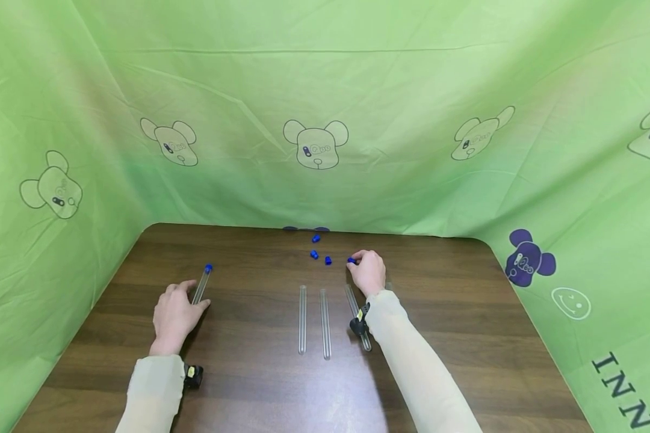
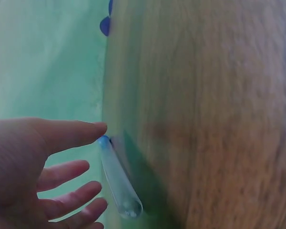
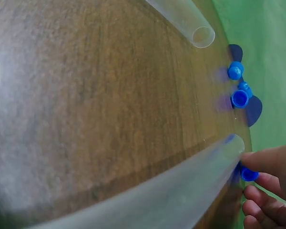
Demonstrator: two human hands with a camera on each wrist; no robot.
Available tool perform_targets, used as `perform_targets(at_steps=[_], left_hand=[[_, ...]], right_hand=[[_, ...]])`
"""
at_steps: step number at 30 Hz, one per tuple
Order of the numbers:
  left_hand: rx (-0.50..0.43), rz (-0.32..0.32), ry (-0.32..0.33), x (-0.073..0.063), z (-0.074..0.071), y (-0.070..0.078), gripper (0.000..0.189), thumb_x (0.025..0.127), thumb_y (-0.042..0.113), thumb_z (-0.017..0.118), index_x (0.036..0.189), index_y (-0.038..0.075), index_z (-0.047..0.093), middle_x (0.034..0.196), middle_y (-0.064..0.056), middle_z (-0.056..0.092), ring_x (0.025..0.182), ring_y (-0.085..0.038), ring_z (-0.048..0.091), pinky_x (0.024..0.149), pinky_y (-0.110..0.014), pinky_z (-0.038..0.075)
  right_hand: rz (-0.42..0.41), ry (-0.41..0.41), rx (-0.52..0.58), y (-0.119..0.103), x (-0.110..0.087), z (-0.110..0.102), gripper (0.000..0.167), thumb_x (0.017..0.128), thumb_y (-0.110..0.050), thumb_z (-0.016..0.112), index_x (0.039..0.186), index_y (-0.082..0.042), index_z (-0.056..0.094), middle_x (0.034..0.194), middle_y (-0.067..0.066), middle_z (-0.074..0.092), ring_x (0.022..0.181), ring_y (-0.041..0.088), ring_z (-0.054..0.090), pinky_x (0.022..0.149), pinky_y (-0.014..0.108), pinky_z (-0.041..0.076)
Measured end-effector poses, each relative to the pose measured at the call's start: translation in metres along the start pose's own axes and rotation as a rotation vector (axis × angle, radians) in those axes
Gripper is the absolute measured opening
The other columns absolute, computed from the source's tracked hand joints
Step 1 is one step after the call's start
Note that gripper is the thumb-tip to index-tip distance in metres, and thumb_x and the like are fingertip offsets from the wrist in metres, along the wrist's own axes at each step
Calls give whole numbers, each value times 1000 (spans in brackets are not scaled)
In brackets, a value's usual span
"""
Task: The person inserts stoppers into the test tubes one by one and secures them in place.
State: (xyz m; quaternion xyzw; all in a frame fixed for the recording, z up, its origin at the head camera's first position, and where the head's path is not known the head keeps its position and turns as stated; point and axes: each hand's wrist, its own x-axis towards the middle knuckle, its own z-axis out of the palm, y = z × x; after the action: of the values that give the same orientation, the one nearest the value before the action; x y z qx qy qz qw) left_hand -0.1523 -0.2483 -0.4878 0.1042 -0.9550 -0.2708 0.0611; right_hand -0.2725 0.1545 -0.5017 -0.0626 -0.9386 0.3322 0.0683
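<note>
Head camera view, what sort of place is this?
Probably a makeshift, screened-off tabletop workspace: a wood-grain table, printed green cloth hanging on three sides, and clear tubes lying on the table.

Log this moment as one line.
Left hand: fingers extended near blue-capped transparent cylindrical tube | Right hand: pinches small blue plastic cap | Brown wood-grain table: three loose blue caps, uncapped tubes
</note>
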Motion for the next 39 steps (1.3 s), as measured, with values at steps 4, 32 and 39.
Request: perform_targets(at_steps=[4,32,39], left_hand=[[-20,18,25,0,2,7,58,86,24,78,135,-2,59,127,-33,55,109,-54,54,85,-63,45],[-63,162,-9,-9,41,53,60,84,24,84,134,0,62,129,-25,60,118,-46,54,97,-57,44],[-87,151,-36,-10,44,59,63,84,24,83,137,0,60,132,-25,59,120,-46,54,93,-58,46]], right_hand=[[-29,23,5,3,1,3,15,88,-11,78,101,-3,77,98,13,73,97,34,67,86,47,50],[-64,37,48,-3,-1,-3,13,90,-12,75,101,-4,75,92,10,73,89,30,67,81,46,51],[-70,29,66,-5,-1,-3,15,91,-12,75,104,-4,76,94,10,73,89,29,67,82,45,51]])
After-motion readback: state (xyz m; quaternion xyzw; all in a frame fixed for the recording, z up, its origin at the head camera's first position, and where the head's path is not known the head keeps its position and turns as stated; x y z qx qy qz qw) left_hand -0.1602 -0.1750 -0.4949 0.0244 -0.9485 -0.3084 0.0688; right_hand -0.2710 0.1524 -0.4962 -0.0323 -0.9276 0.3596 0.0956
